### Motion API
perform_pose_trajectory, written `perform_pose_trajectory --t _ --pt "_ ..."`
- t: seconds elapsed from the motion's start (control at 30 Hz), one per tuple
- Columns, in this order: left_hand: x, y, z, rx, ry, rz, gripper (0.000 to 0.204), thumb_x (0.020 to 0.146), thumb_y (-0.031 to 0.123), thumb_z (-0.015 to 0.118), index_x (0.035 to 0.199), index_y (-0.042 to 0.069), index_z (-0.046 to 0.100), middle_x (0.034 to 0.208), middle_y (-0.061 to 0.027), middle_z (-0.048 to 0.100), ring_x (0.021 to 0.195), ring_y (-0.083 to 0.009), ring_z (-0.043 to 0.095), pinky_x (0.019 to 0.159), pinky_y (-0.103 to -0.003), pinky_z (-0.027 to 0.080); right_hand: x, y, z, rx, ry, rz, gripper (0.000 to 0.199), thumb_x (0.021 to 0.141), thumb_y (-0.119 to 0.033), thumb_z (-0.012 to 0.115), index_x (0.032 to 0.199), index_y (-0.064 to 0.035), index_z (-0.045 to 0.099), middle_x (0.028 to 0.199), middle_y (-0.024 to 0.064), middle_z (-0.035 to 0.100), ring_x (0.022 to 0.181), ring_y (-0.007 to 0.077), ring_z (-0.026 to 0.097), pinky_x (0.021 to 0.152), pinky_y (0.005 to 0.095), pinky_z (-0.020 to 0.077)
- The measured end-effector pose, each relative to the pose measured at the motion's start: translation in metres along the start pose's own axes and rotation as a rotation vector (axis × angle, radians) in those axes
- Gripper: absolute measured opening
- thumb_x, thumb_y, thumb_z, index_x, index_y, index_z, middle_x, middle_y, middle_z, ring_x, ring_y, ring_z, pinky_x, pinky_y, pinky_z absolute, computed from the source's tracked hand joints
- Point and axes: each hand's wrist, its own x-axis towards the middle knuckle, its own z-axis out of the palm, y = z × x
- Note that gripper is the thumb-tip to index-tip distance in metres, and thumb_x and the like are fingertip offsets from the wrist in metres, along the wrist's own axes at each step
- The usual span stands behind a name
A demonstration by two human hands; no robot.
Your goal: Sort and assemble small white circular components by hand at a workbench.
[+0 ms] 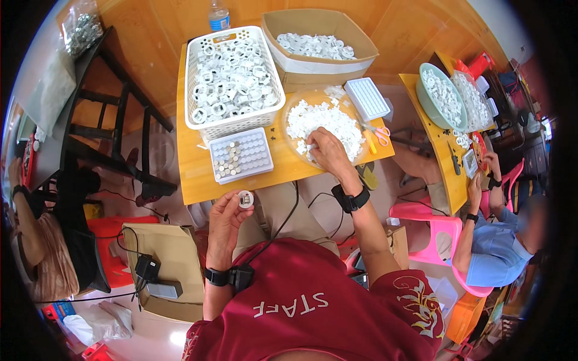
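Note:
Between the thumb and fingers of my left hand (pixel 226 218), just off the table's near edge, is a small round white plastic part (pixel 245 200) with metal pieces in its middle. My right hand (pixel 329 151) reaches into a round shallow tray (pixel 293 112) heaped with small white plastic pieces (pixel 319 122). Its fingers are pinched together over the pile; what they hold, if anything, is too small to name. A white compartment tray (pixel 225 178) with several small round metal pieces (pixel 227 163) lies near my left hand.
On the wooden table (pixel 194 191) stand a white basket (pixel 206 127) of round white parts, a cardboard box (pixel 313 73) of similar parts, a second compartment tray (pixel 368 99), pink-handled scissors (pixel 382 133) and a bottle (pixel 219 17). A person in blue (pixel 497 249) works at the right table.

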Motion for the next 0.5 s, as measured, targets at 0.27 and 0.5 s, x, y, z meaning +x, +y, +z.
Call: perform_pose_trajectory --t 0.27,0.5 --pt "-0.001 0.002 0.001 0.000 0.002 -0.006 0.022 0.088 0.016 0.052 0.104 0.001 0.056 0.093 -0.0132 0.062 0.075 -0.0154 0.062 0.065 -0.023 0.053 -0.002 0.009 -0.001 0.470 0.090 0.161 0.025 0.071 0.003 0.058 0.096 -0.0009 0.061 0.072 0.0050 0.059 0.064 0.0123 0.056 0.058 0.0254 0.0445" --pt "0.001 -0.001 0.001 0.008 -0.001 -0.021 0.022 0.089 0.016 0.051 0.105 0.001 0.055 0.094 -0.0131 0.062 0.076 -0.0157 0.062 0.065 -0.023 0.053 -0.008 -0.017 -0.012 1.097 -0.037 0.394 0.016 0.080 -0.004 0.058 0.094 0.0001 0.061 0.082 0.0027 0.061 0.065 0.0070 0.055 0.060 0.0184 0.0452"
